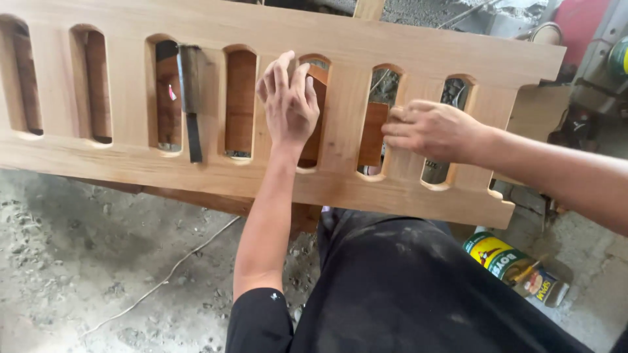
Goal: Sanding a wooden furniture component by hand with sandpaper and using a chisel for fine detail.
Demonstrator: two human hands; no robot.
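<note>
- Left hand lies flat on the slotted wooden panel — fingers spread and straight, gripping nothing, palm pressed on the bar between two arched slots.
- Its fingertips reach the top rail of the panel, just above the slot openings; the wrist crosses the bottom rail.
- Right hand sits further along the same panel, fingers curled loosely together, tips pressed against the edge of a bar beside a slot. Whether something thin is pinched under those fingertips, I cannot tell.
- The panel runs wide across the view, tilted slightly, passing under both palms and stretching well beyond the left hand's little finger.
- A chisel with a dark blade rests on the panel, well off from the left hand's fingers, lying along a bar between two slots.
- Darker wood pieces show through the slots, right between the two hands.
- Below the right wrist, on the ground, a yellow-and-green can lies on its side — apart from the panel.
- A thin cord trails over the gritty concrete floor beneath the left forearm.
</note>
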